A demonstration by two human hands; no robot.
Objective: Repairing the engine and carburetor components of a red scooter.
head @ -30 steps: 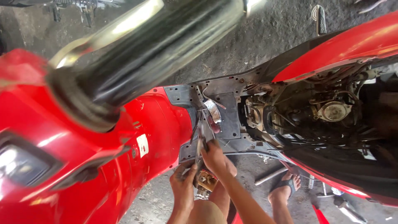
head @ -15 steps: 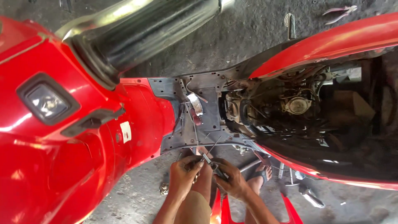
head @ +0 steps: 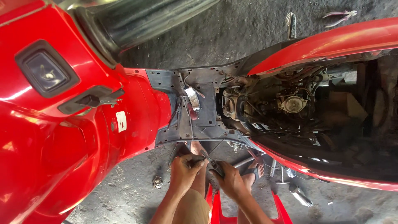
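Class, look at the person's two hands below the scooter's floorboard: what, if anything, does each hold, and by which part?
Both the left hand and the right hand close on one slim dark tool, apparently at its lower end; exactly what it is, and the grip, cannot be told.

Above the left grip (head: 183, 169) and right grip (head: 230, 179), the scooter body (head: 83, 137) is glossy red, with a small white sticker (head: 121, 121) on it. The bare floorboard frame (head: 195, 112) just above both grips is dull grey, and a shiny silver metal piece (head: 192, 98) lies on it. Up and right of the right grip, the engine bay (head: 290, 108) is black and grimy grey. The seat (head: 145, 20) far above is black. Below the grips the concrete floor (head: 132, 195) is mottled grey, and the stool (head: 215, 207) under them is red.
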